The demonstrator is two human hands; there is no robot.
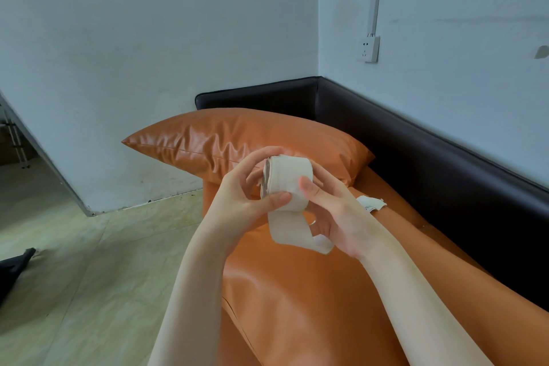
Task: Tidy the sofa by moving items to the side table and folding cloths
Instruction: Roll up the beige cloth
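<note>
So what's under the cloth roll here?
Below the cloth roll, its loose tail hangs over the orange seat cushion. Both hands cover the roll's underside; fingers behind it are hidden.
</note>
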